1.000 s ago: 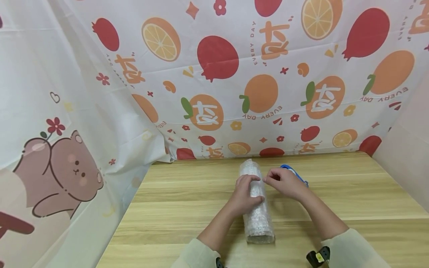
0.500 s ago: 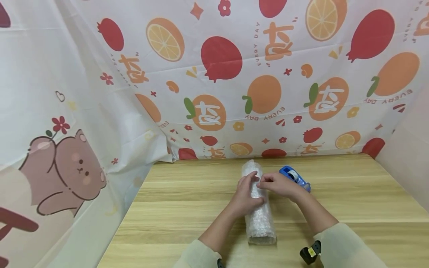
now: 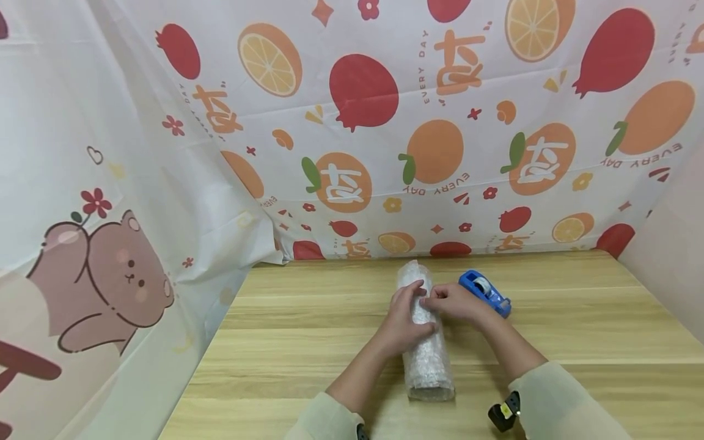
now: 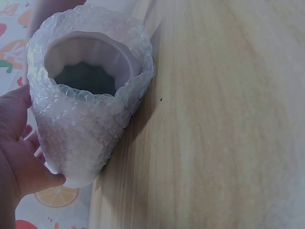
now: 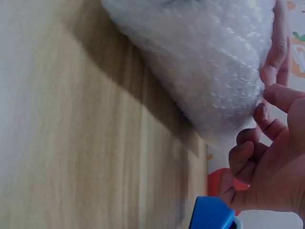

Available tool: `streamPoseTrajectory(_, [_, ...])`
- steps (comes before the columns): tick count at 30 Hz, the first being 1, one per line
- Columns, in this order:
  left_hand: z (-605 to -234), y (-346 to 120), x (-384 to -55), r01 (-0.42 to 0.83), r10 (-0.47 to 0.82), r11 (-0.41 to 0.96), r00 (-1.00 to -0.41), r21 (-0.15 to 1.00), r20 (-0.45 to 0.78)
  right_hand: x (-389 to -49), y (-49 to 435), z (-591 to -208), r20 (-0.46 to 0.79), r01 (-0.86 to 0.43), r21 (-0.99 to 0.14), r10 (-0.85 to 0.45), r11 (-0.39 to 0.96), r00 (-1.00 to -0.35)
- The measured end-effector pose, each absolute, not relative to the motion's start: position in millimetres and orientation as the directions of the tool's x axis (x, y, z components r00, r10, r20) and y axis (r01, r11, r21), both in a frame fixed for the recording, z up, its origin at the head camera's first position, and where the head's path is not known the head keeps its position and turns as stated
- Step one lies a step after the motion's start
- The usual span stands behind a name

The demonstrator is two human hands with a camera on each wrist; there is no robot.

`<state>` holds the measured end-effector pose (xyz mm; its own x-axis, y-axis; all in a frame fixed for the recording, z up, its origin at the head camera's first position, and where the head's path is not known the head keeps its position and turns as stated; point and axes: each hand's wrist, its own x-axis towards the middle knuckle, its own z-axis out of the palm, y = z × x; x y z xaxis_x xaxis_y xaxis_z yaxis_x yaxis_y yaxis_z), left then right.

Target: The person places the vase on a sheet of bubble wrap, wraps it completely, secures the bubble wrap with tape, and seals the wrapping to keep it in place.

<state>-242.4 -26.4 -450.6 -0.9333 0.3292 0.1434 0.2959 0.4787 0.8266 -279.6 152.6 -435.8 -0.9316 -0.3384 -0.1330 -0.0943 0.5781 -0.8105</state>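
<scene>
A fluted, pale vase [image 4: 112, 55] lies on its side, rolled up in clear bubble wrap [image 3: 429, 370]. Its scalloped mouth shows at the near end of the roll in the left wrist view. My left hand [image 3: 404, 324] holds the roll from the left, thumb and fingers spread round its side. From the other side my right hand [image 3: 456, 302] comes in, thumb and index fingertips close together against the wrap's surface; its other fingers [image 5: 243, 152] are curled. A blue tape dispenser [image 3: 486, 296] with a roll of tape stands just right of that hand.
All of this rests on a wooden table [image 3: 308, 342]. A white fruit-print sheet [image 3: 374, 153] hangs along the table's back edge, and a bear-print sheet [image 3: 209, 226] hangs at the left.
My right hand has moved left from beside the roll onto its wrap, uncovering more of the tape dispenser. My left hand keeps its hold on the roll.
</scene>
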Motion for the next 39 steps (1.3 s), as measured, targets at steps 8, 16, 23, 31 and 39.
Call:
streamPoseTrajectory(8, [-453,-27,-245,0.306,0.342,0.479,-0.928,0.823,0.146,-284,156,-443,-0.240,-0.010,-0.745,-0.281,0.667,-0.929])
streamPoseTrajectory(16, [-454,-31,-247,0.321,0.345,0.460,-0.924,0.828,0.166,-284,158,-460,-0.326,0.073,-0.758,-0.280,0.648,-0.903])
streamPoseTrajectory(23, [-457,-33,-246,0.325,0.324,0.473,-0.928,0.819,0.181,-278,154,-471,-0.303,0.096,-0.812,-0.275,0.576,-0.912])
streamPoseTrajectory(31, [-461,-33,-243,0.394,0.287,0.630,-0.919,0.669,0.271,-271,149,-475,-0.289,0.140,-0.850,-0.228,0.507,-0.930])
streamPoseTrajectory(39, [-458,-33,-242,0.453,0.341,0.684,-0.891,0.572,0.299,-271,156,-476,-0.271,0.113,-0.873,-0.280,0.474,-0.921])
